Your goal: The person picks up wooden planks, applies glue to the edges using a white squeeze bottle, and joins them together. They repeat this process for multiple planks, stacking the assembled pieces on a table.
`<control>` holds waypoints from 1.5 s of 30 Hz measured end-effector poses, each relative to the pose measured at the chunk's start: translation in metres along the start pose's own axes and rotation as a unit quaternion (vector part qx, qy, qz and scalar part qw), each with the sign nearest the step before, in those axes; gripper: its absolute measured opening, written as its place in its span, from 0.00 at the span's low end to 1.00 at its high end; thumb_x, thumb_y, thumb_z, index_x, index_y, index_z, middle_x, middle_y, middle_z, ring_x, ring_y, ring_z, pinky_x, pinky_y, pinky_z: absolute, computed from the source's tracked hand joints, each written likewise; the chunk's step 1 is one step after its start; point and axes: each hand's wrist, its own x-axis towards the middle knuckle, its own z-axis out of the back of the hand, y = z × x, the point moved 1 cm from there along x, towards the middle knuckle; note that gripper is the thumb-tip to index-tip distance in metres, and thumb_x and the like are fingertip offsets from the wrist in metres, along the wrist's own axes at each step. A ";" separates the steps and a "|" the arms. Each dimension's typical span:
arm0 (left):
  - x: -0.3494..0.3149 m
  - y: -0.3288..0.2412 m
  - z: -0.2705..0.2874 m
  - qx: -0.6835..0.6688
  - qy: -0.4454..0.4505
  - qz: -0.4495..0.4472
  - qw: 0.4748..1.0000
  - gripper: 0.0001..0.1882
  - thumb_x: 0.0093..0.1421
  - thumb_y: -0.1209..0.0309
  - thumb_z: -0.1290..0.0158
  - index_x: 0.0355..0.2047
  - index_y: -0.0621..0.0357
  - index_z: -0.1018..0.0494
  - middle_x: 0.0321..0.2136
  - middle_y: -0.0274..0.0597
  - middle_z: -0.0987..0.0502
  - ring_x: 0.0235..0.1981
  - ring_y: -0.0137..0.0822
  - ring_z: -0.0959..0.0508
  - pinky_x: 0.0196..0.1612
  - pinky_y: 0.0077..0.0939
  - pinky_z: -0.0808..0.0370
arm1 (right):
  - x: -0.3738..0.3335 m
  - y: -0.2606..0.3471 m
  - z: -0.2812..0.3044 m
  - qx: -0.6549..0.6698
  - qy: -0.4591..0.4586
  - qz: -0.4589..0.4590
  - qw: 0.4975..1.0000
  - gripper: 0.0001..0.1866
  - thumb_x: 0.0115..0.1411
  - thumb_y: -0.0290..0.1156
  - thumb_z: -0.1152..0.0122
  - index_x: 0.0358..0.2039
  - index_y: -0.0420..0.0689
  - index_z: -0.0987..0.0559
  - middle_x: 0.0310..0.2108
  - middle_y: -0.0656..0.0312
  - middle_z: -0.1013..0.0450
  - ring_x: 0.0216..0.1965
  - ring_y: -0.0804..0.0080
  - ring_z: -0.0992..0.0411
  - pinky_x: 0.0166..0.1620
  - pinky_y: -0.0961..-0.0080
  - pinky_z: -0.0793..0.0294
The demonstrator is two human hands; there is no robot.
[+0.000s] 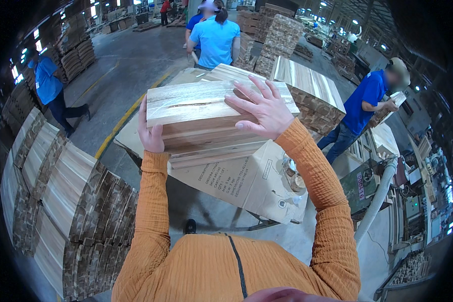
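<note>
In front of me a stack of pale wooden boards (201,133) lies on a cardboard-covered table. The top board (186,103) has streaky grain and a dark mark along its middle. My left hand (152,132) grips the left end of the stack, thumb on the near side and fingers around the corner. Flat on the right part of the top board rests my right hand (261,108), fingers spread. Under the stack, the flattened cardboard (226,189) carries printing and hangs over the near edge. Some small round items (294,177) sit at its right side.
Tall stacks of wooden panels (70,186) stand close on my left. Another stack (312,90) is beyond my right hand. A person in blue (370,100) holds a board at right, near a machine with a grey hose (380,196). Other people (214,43) are farther off.
</note>
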 end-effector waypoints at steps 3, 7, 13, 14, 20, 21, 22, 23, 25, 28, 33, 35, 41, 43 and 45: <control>0.001 0.000 -0.003 0.024 -0.015 -0.026 0.999 0.46 0.55 0.44 0.50 0.61 0.70 0.46 0.58 0.52 0.38 0.59 0.41 0.37 0.60 0.33 0.42 | 0.000 0.004 -0.001 -0.002 0.000 -0.002 1.000 0.34 0.59 0.66 0.65 0.61 0.65 0.37 0.65 0.64 0.47 0.67 0.55 0.58 0.65 0.49 0.65; 0.002 -0.009 -0.007 0.007 0.002 -0.010 1.000 0.46 0.54 0.43 0.50 0.61 0.70 0.46 0.57 0.52 0.37 0.59 0.41 0.36 0.60 0.33 0.41 | 0.000 0.005 0.001 0.009 0.002 -0.010 1.000 0.34 0.58 0.66 0.64 0.61 0.65 0.38 0.65 0.64 0.47 0.67 0.55 0.58 0.65 0.49 0.65; 0.003 -0.010 -0.004 0.013 -0.001 -0.006 1.000 0.47 0.54 0.43 0.50 0.61 0.70 0.46 0.58 0.51 0.37 0.59 0.40 0.36 0.60 0.32 0.41 | -0.009 -0.002 0.003 0.025 -0.013 -0.077 0.997 0.33 0.59 0.65 0.63 0.62 0.65 0.38 0.65 0.64 0.48 0.67 0.54 0.59 0.65 0.48 0.65; 0.002 -0.009 -0.005 0.008 -0.003 -0.005 1.000 0.47 0.54 0.43 0.50 0.61 0.70 0.46 0.58 0.51 0.37 0.59 0.40 0.36 0.60 0.32 0.41 | -0.014 -0.005 0.003 0.022 -0.015 -0.099 0.995 0.33 0.59 0.64 0.63 0.62 0.65 0.38 0.66 0.64 0.48 0.67 0.54 0.59 0.65 0.48 0.65; 0.001 -0.004 -0.006 -0.025 -0.007 0.014 1.000 0.48 0.53 0.41 0.48 0.60 0.70 0.46 0.57 0.52 0.37 0.58 0.42 0.36 0.61 0.33 0.41 | -0.024 -0.002 -0.004 -0.006 -0.009 -0.109 0.994 0.32 0.59 0.64 0.63 0.61 0.66 0.36 0.65 0.64 0.47 0.67 0.53 0.58 0.65 0.49 0.64; 0.001 -0.004 -0.006 -0.027 -0.007 0.012 1.000 0.48 0.53 0.41 0.49 0.60 0.70 0.46 0.57 0.52 0.37 0.58 0.42 0.35 0.61 0.33 0.41 | -0.025 -0.002 -0.004 0.003 -0.009 -0.111 0.994 0.32 0.59 0.64 0.63 0.60 0.66 0.36 0.65 0.64 0.47 0.67 0.53 0.57 0.65 0.49 0.63; 0.002 -0.005 -0.007 -0.019 -0.008 0.011 1.000 0.48 0.54 0.42 0.49 0.60 0.70 0.46 0.57 0.52 0.37 0.58 0.41 0.35 0.60 0.33 0.41 | -0.025 -0.003 -0.005 0.004 -0.017 -0.113 0.993 0.32 0.59 0.64 0.63 0.60 0.66 0.35 0.65 0.64 0.47 0.67 0.53 0.57 0.65 0.50 0.63; 0.002 -0.004 -0.006 -0.011 -0.010 0.009 1.000 0.47 0.54 0.42 0.49 0.60 0.70 0.46 0.57 0.52 0.37 0.58 0.41 0.35 0.60 0.33 0.41 | -0.025 -0.005 -0.005 0.004 -0.026 -0.114 0.993 0.32 0.59 0.64 0.63 0.60 0.65 0.35 0.65 0.63 0.46 0.67 0.53 0.57 0.65 0.50 0.63; 0.002 -0.004 -0.004 -0.005 -0.011 0.007 1.000 0.47 0.54 0.42 0.49 0.60 0.70 0.46 0.57 0.52 0.36 0.57 0.41 0.35 0.60 0.33 0.40 | -0.026 -0.006 -0.006 0.005 -0.029 -0.118 0.993 0.31 0.59 0.63 0.63 0.60 0.65 0.35 0.65 0.63 0.46 0.67 0.53 0.57 0.65 0.51 0.63; 0.001 -0.005 -0.005 -0.014 -0.008 0.005 1.000 0.47 0.54 0.42 0.50 0.60 0.70 0.46 0.56 0.52 0.36 0.57 0.41 0.34 0.60 0.33 0.40 | -0.029 -0.008 -0.005 0.018 -0.029 -0.132 0.991 0.32 0.59 0.64 0.63 0.59 0.65 0.34 0.64 0.63 0.45 0.67 0.54 0.57 0.65 0.50 0.63; 0.002 -0.007 -0.008 -0.017 -0.005 0.011 1.000 0.48 0.54 0.41 0.50 0.60 0.70 0.46 0.56 0.52 0.36 0.57 0.41 0.34 0.59 0.33 0.39 | -0.033 -0.012 -0.010 0.042 -0.037 -0.147 0.988 0.33 0.57 0.67 0.62 0.57 0.65 0.31 0.63 0.63 0.43 0.66 0.54 0.55 0.64 0.47 0.62; 0.002 -0.008 -0.009 -0.012 -0.009 0.011 1.000 0.48 0.54 0.40 0.50 0.60 0.70 0.46 0.56 0.52 0.36 0.57 0.41 0.34 0.59 0.33 0.39 | -0.034 -0.013 -0.009 0.055 -0.046 -0.146 0.987 0.32 0.57 0.66 0.61 0.57 0.64 0.31 0.63 0.63 0.43 0.66 0.54 0.55 0.65 0.47 0.62; 0.003 -0.005 -0.008 -0.015 -0.015 0.008 1.000 0.48 0.54 0.40 0.50 0.60 0.70 0.45 0.56 0.52 0.36 0.57 0.41 0.34 0.59 0.33 0.39 | -0.031 -0.010 -0.007 0.041 -0.039 -0.139 0.989 0.31 0.58 0.64 0.60 0.57 0.64 0.31 0.63 0.62 0.43 0.66 0.54 0.55 0.65 0.49 0.62; 0.003 -0.004 -0.006 -0.007 -0.014 0.003 1.000 0.47 0.54 0.41 0.50 0.60 0.70 0.45 0.56 0.52 0.36 0.57 0.41 0.34 0.60 0.33 0.40 | -0.032 -0.011 -0.008 0.052 -0.051 -0.138 0.988 0.31 0.58 0.65 0.60 0.57 0.65 0.31 0.63 0.63 0.43 0.66 0.54 0.54 0.65 0.48 0.62; 0.002 -0.004 -0.007 0.004 -0.011 0.002 1.000 0.47 0.55 0.41 0.51 0.60 0.70 0.45 0.56 0.52 0.36 0.57 0.41 0.34 0.60 0.33 0.40 | -0.034 -0.012 -0.008 0.061 -0.060 -0.145 0.986 0.32 0.58 0.65 0.60 0.57 0.65 0.31 0.63 0.63 0.43 0.66 0.54 0.55 0.64 0.48 0.62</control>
